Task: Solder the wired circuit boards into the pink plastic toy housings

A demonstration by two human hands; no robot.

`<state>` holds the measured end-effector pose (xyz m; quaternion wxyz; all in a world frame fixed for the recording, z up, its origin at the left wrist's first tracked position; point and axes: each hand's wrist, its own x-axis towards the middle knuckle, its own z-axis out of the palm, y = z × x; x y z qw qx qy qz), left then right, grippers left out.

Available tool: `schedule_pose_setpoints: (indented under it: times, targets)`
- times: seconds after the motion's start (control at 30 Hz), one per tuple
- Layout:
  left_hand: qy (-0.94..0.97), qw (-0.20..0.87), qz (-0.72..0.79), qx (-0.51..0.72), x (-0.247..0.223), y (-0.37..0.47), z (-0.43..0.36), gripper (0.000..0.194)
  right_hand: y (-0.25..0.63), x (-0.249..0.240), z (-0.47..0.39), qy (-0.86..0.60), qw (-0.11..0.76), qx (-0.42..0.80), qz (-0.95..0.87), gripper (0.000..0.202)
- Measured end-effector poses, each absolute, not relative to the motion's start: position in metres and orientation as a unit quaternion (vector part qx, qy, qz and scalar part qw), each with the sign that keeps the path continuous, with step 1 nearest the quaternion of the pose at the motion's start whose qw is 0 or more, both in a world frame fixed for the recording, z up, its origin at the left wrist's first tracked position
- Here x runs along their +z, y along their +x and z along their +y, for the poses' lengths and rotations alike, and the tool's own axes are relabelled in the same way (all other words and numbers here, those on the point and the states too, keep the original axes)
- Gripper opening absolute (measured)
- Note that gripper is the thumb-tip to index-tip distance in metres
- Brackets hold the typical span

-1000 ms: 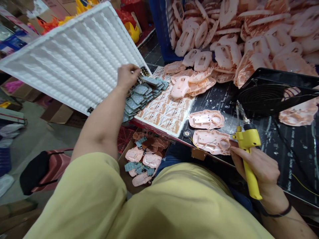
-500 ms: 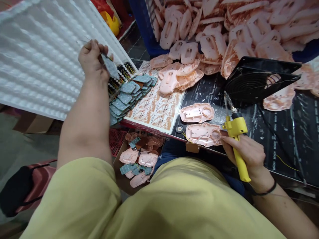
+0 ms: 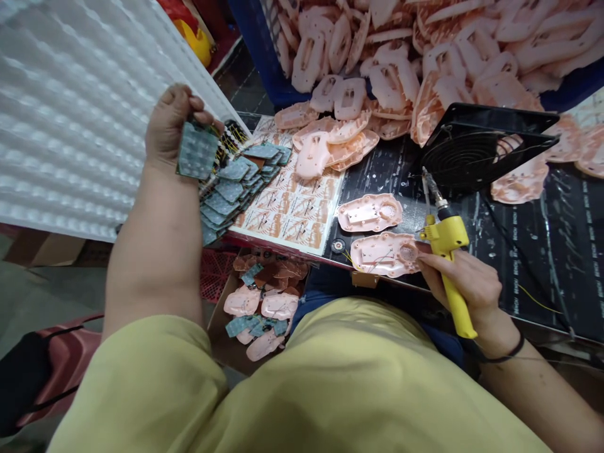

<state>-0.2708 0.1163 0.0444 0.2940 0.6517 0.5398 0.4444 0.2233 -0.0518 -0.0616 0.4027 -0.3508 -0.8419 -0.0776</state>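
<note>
My left hand (image 3: 170, 123) is closed on a green circuit board (image 3: 197, 151), raised above a stack of similar circuit boards (image 3: 229, 192) at the table's left end. Most of its fingertips are hidden. In my right hand (image 3: 474, 286) is a yellow soldering gun (image 3: 450, 233), its metal tip pointing up and away from me. Just left of that hand, close enough that I cannot tell if its fingers touch it, a pink plastic shell (image 3: 384, 255) lies open side up with thin wires in it. A second pink shell (image 3: 370, 212) lies behind it, and a small round speaker (image 3: 338, 246) beside them.
A black fan (image 3: 486, 148) stands behind the soldering gun. Many pink shells fill a blue crate (image 3: 283, 97) and spill onto the table. Printed sheets (image 3: 309, 204) lie mid-table. A white ridged tray (image 3: 89, 126) leans at left; a cardboard box (image 3: 219, 333) of parts sits below.
My left hand has turned and dropped slightly, so the circuit board now hangs with its broad face toward me. My right hand and the soldering gun have barely moved. The view has shifted a little.
</note>
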Motion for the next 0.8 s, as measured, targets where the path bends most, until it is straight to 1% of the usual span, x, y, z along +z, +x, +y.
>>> schedule_pose_setpoints:
  times: [0.1, 0.2, 0.27, 0.33, 0.4, 0.5, 0.6, 0.73, 0.8]
  targets:
    - [0.651, 0.352, 0.511, 0.437, 0.053, -0.214, 0.097, 0.058, 0.219, -0.052, -0.043, -0.362, 0.393, -0.059, -0.843, 0.032]
    - [0.687, 0.436, 0.500, 0.297, 0.046, -0.156, 0.079, 0.048, 0.211, -0.048, -0.022, -0.355, 0.376, -0.018, -0.856, 0.030]
    - [0.729, 0.448, 0.474, 0.210, 0.035, -0.121, 0.069, 0.039, 0.204, -0.049, -0.005, -0.334, 0.365, 0.016, -0.869, 0.030]
    - [0.778, 0.406, 0.451, 0.163, 0.023, -0.093, 0.062, 0.027, 0.198, -0.052, 0.010, -0.326, 0.343, 0.045, -0.880, 0.032]
    - [0.817, 0.339, 0.442, 0.147, 0.010, -0.071, 0.056, 0.016, 0.195, -0.056, 0.018, -0.333, 0.316, 0.066, -0.886, 0.033]
    - [0.847, 0.266, 0.440, 0.138, -0.005, -0.051, 0.052, 0.011, 0.197, -0.058, 0.016, -0.349, 0.297, 0.055, -0.887, 0.033]
    - [0.860, 0.228, 0.437, 0.130, -0.015, -0.042, 0.052, 0.012, 0.203, -0.054, 0.003, -0.355, 0.324, 0.015, -0.877, 0.031]
    - [0.869, 0.207, 0.434, 0.117, -0.019, -0.037, 0.054, 0.012, 0.216, -0.036, -0.019, -0.356, 0.388, -0.029, -0.850, 0.022]
    - [0.871, 0.201, 0.434, 0.113, -0.018, -0.034, 0.055, 0.011, 0.227, -0.025, -0.031, -0.343, 0.415, -0.055, -0.841, 0.026]
